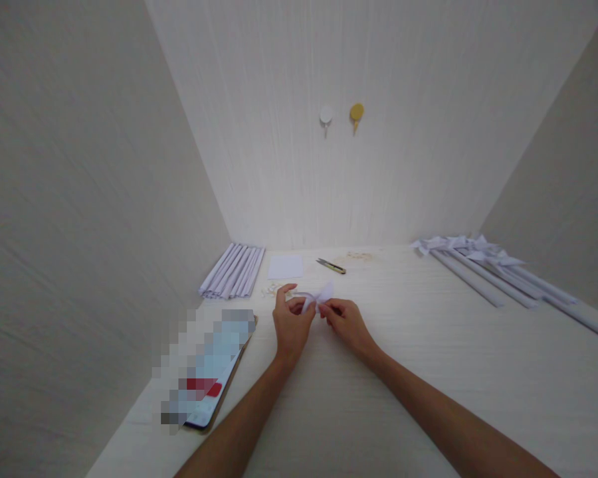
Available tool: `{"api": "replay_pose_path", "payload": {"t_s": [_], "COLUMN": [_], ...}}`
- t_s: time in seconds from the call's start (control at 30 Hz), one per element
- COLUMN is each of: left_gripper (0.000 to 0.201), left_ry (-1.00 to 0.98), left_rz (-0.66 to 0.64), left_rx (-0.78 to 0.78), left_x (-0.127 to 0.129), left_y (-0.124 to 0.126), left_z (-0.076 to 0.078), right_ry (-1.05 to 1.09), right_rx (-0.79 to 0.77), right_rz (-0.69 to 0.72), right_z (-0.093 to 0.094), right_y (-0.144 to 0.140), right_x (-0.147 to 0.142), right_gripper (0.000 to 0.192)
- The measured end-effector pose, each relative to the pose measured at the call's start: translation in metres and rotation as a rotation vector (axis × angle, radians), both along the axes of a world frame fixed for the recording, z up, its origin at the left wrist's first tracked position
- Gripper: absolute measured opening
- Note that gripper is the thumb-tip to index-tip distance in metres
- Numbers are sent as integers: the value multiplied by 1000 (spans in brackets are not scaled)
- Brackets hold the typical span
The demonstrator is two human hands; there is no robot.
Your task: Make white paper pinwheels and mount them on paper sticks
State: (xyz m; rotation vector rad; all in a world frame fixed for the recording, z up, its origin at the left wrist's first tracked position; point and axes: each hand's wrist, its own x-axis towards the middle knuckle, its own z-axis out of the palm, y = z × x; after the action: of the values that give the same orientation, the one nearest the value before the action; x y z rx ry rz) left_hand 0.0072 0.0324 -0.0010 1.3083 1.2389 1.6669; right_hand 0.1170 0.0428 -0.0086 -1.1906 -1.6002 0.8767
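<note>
My left hand (293,320) and my right hand (345,321) meet over the middle of the table. Between them is a white paper pinwheel (323,293), its corners curled inward and one point sticking up. The thumb and fingers of my left hand pinch its left side, with the index finger raised and bent. At its centre and right side, my right fingers are pressed together on the paper. Whether a small fastener is in the right fingertips cannot be made out. Just beyond lie thread snips (331,265) and a flat white paper sheet (286,267).
Rolled paper sticks (232,271) lie in a row at the back left. Several pinwheels on paper sticks (471,265) are piled at the right. A phone (219,372) rests on the left. Small pale bits (274,290) lie near my left hand. Two hooks (357,113) hang on the wall.
</note>
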Motion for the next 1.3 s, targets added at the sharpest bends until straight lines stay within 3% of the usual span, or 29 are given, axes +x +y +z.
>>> {"api": "replay_pose_path", "payload": {"t_s": [0.67, 1.07, 1.3], "left_gripper": [49, 49, 45], "left_ry": [-43, -10, 77], "left_rz": [-123, -83, -64], "left_rx": [-54, -16, 25], "left_x": [-6, -5, -6], "left_y": [3, 3, 3], "left_z": [4, 6, 2], "right_ry": [68, 80, 197], "right_rx": [-47, -47, -132], "right_rz": [6, -7, -38], "right_z": [-1, 3, 2], "right_y": [3, 2, 3], "right_x": [2, 2, 2], "right_gripper": [26, 24, 22]}}
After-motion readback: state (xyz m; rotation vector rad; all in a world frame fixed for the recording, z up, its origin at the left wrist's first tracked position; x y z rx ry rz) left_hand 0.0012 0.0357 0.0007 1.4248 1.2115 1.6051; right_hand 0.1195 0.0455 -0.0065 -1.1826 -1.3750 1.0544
